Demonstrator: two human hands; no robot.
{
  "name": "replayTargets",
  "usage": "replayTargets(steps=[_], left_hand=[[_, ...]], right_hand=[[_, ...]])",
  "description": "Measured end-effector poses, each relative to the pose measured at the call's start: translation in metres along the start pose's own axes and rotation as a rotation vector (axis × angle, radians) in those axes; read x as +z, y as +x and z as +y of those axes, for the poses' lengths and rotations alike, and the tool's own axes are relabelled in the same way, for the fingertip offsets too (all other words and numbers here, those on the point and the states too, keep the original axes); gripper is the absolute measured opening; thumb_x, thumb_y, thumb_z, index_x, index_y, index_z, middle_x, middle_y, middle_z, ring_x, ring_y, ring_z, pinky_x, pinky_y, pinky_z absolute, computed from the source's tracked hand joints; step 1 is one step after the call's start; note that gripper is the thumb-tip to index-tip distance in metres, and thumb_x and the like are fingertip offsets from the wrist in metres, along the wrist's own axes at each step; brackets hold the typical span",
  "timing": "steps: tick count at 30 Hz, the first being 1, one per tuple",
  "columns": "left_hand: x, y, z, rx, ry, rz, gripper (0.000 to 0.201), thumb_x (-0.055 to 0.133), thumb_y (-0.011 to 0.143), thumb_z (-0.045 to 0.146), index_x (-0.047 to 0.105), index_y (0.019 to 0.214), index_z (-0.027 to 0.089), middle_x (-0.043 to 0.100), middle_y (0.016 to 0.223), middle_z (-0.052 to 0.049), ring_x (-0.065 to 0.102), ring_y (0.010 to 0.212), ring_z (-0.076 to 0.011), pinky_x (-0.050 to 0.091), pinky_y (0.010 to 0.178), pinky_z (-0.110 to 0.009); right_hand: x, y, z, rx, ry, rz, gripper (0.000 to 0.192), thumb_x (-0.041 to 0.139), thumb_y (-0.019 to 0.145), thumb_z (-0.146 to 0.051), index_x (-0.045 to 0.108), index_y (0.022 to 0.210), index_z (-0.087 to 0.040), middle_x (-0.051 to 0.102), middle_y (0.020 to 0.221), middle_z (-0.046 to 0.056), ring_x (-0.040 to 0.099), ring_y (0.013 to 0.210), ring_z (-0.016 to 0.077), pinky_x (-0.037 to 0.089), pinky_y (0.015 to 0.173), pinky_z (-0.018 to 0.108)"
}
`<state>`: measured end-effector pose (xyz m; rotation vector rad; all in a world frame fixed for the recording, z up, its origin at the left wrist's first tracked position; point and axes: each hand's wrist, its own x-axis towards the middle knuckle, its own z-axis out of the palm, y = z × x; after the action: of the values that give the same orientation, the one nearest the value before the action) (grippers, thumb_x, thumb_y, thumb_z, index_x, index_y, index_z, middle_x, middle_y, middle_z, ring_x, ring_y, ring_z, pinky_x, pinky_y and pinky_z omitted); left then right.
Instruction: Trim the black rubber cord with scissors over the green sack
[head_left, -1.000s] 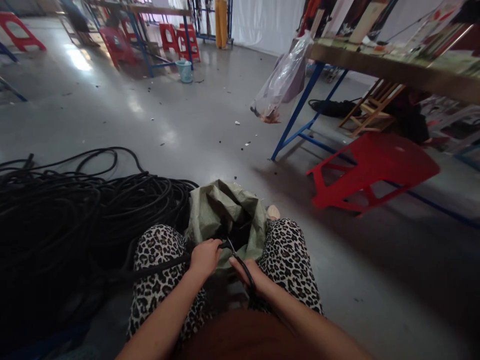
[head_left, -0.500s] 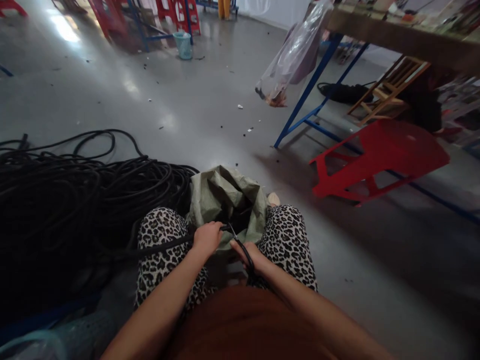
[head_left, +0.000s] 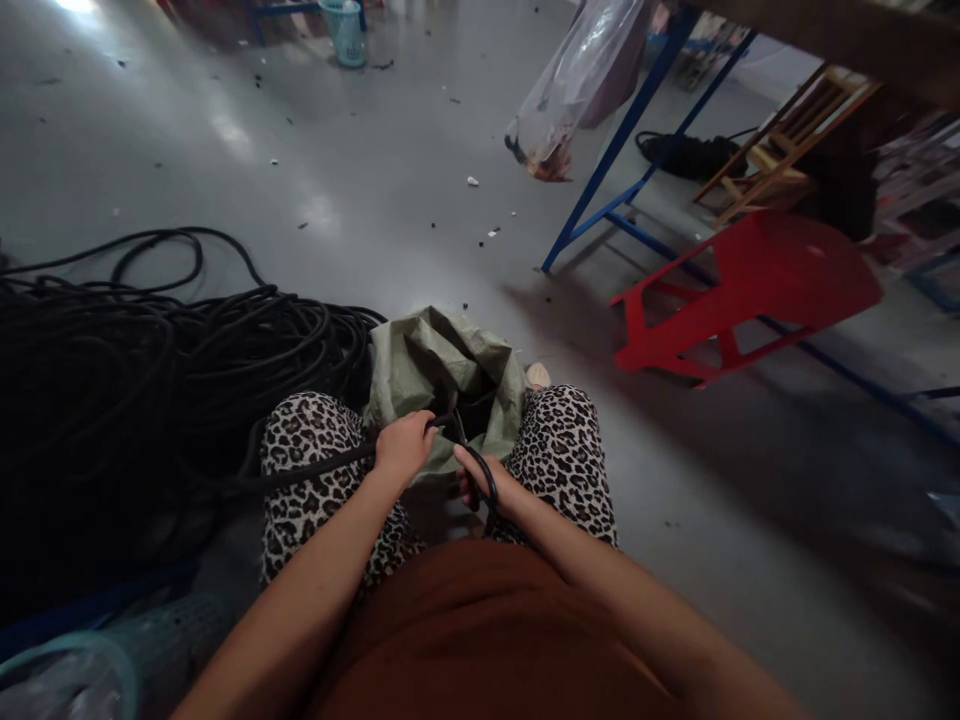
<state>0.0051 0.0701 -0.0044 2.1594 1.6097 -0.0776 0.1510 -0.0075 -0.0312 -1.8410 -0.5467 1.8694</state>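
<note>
My left hand is closed round a black cord, whose short end sticks out past the fingers toward the right. That cord runs left over my knee to a large heap of black cord. In my right hand is a pair of scissors with black handles, the blades pointing up at the cord's end. Whether the blades touch the cord, I cannot tell. Beneath both hands, between my knees, an olive woven sack stands open with dark contents that are hard to make out.
To the right a red plastic stool lies on its side by a blue-legged table. A clear plastic bag hangs from the table. A teal basket is at lower left, another basket farther off. Small scraps dot the floor.
My view has tilted down and shifted a little. The right hand's scissor handles look spread wider than before, with fingers showing below. My left hand still grips the cord.
</note>
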Motion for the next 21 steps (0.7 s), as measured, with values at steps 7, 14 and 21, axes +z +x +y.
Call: replayTargets(steps=[7,14,21], left_hand=[[0.0008,-0.0013,0.0008,0.002,-0.007,0.001,0.028,0.047,0.088,0.031,0.06,0.113,0.025,0.067,0.112,-0.003,0.062,0.1,-0.0181,0.045,0.082,-0.028],[0.0002,-0.0031,0.0024,0.016,-0.009,-0.015,0.03,0.047,0.088,0.03,0.06,0.115,0.025,0.066,0.115,-0.004,0.061,0.102,-0.0187,0.045,0.084,-0.029],[0.0032,-0.004,0.002,0.035,-0.006,-0.035,0.03,0.046,0.088,0.03,0.06,0.115,0.025,0.066,0.114,-0.003,0.061,0.101,-0.0181,0.045,0.084,-0.028]], right_hand=[[0.0013,0.0033,0.0049,-0.001,0.031,-0.057,0.04,0.052,0.09,-0.046,0.058,0.079,-0.009,0.055,0.053,0.0,0.053,0.04,0.0103,0.04,0.037,0.019],[0.0022,0.0018,0.0019,0.018,0.03,-0.082,0.04,0.051,0.09,-0.047,0.057,0.079,-0.009,0.055,0.051,0.0,0.053,0.04,0.0098,0.04,0.038,0.018],[0.0033,0.0044,0.0023,0.038,0.062,-0.074,0.038,0.051,0.091,-0.045,0.056,0.078,-0.01,0.055,0.052,0.0,0.053,0.041,0.01,0.041,0.038,0.018]])
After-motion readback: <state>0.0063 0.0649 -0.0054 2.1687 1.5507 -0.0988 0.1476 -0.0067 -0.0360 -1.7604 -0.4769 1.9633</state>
